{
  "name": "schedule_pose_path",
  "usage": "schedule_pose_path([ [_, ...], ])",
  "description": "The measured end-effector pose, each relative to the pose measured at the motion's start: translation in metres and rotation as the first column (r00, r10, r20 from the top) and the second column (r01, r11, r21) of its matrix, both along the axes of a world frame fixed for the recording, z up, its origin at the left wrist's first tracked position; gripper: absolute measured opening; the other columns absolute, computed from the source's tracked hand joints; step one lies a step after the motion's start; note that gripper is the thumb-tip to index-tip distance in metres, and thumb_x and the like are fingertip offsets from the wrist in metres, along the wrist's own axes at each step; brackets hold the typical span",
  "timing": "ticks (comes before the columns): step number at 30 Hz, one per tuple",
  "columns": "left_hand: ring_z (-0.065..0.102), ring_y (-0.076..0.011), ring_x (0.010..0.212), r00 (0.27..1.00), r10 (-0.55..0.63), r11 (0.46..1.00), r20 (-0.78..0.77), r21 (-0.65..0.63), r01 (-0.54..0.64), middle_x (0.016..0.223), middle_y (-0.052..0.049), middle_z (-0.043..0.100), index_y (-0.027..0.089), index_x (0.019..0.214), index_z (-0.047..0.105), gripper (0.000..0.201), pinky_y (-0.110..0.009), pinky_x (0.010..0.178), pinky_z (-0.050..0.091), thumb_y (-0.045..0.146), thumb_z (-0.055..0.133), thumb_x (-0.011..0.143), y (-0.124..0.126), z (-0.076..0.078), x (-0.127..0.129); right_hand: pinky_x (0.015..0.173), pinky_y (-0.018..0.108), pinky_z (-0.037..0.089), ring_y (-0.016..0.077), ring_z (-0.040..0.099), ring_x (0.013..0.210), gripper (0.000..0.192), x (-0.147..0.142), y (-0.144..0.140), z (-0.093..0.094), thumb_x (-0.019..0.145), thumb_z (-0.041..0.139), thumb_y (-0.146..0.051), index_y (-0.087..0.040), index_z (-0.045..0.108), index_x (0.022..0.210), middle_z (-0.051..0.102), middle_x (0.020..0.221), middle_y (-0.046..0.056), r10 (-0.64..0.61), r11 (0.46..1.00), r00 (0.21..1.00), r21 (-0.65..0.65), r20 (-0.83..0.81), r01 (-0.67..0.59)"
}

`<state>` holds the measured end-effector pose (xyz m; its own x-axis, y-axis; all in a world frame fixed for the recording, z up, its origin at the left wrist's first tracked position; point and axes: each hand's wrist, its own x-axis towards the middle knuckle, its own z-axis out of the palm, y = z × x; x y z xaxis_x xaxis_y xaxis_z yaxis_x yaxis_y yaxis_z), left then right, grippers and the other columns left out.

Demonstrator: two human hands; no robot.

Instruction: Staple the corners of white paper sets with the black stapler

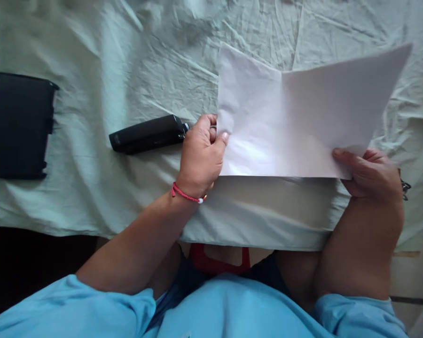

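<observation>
A white sheet of paper (303,112) with a vertical fold line is held up above the cloth, slightly bent along the crease. My left hand (203,152) pinches its left edge between thumb and fingers. At the lower right corner, my right hand (372,176) grips the sheet with the thumb on top; its other fingers are partly hidden behind the paper. Just left of my left hand lies a long black stapler-like device (146,134), its right tip hidden by that hand.
A pale green wrinkled cloth (155,65) covers the table, its front edge hanging near my lap. A flat black case (19,124) rests at the far left. Behind my right wrist a small metallic item (405,188) shows partly.
</observation>
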<state>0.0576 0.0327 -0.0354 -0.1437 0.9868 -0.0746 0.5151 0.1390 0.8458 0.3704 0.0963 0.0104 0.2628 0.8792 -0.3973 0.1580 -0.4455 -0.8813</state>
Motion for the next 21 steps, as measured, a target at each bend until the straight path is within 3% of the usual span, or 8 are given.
schedule_pose_path([
  [3,0.08,-0.0233,0.107,0.991,0.035,0.999,0.128,0.006,-0.036,0.124,-0.01,0.08,0.02,0.146,0.054,0.039,-0.038,0.092,0.067,0.022,0.042,0.109,-0.003,0.002,-0.001,0.053,0.022,0.054,0.0118,0.063,0.063,0.042,0.01,0.001,-0.002,0.056,0.096,-0.033,-0.021,0.084,0.094,0.077,0.089,0.005,0.034,0.999,0.999,0.011,0.003,-0.034],
  [6,0.08,-0.0235,0.107,0.983,-0.008,1.0,0.183,0.007,0.007,0.123,-0.009,0.08,0.02,0.143,0.057,0.037,-0.039,0.094,0.067,0.022,0.044,0.108,-0.004,0.004,-0.001,0.044,0.02,0.045,0.0097,0.057,0.055,0.037,0.013,0.004,-0.001,0.062,0.094,-0.033,-0.021,0.083,0.095,0.073,0.082,0.005,0.014,1.0,0.998,-0.001,0.056,-0.014],
  [9,0.08,-0.0244,0.106,0.953,0.022,0.999,0.302,0.032,-0.033,0.117,-0.008,0.081,0.019,0.129,0.064,0.028,-0.04,0.097,0.066,0.016,0.051,0.104,-0.002,0.002,0.0,0.046,0.021,0.048,0.011,0.059,0.056,0.036,0.016,0.008,-0.004,0.063,0.092,-0.03,-0.02,0.082,0.096,0.072,0.08,0.004,-0.013,1.0,0.995,0.013,0.097,0.012],
  [13,0.079,-0.0263,0.11,0.863,0.093,0.989,0.497,0.055,-0.138,0.103,-0.005,0.079,0.02,0.111,0.065,0.019,-0.04,0.1,0.064,0.01,0.058,0.097,0.001,-0.004,0.002,0.052,0.02,0.052,0.0112,0.063,0.063,0.033,0.028,0.011,-0.012,0.062,0.086,-0.024,-0.018,0.08,0.094,0.073,0.084,0.005,0.039,0.998,0.991,0.051,0.13,-0.046],
  [17,0.078,-0.0245,0.106,0.841,0.103,0.982,0.532,0.08,-0.171,0.097,-0.003,0.076,0.021,0.106,0.066,0.014,-0.038,0.1,0.063,0.012,0.063,0.096,0.001,-0.006,0.005,0.051,0.017,0.049,0.0106,0.063,0.065,0.032,0.032,0.013,-0.016,0.054,0.081,-0.016,-0.018,0.074,0.085,0.072,0.083,0.004,0.057,0.991,0.983,0.106,0.172,-0.076],
  [21,0.078,-0.024,0.097,0.844,0.131,0.984,0.52,0.033,-0.173,0.088,-0.002,0.072,0.021,0.104,0.067,0.007,-0.037,0.094,0.063,0.017,0.067,0.098,0.001,-0.001,0.005,0.056,0.026,0.055,0.0131,0.064,0.067,0.029,0.023,0.013,-0.02,0.063,0.082,-0.027,-0.019,0.076,0.089,0.072,0.084,0.003,0.047,0.974,0.992,0.216,0.119,-0.072],
])
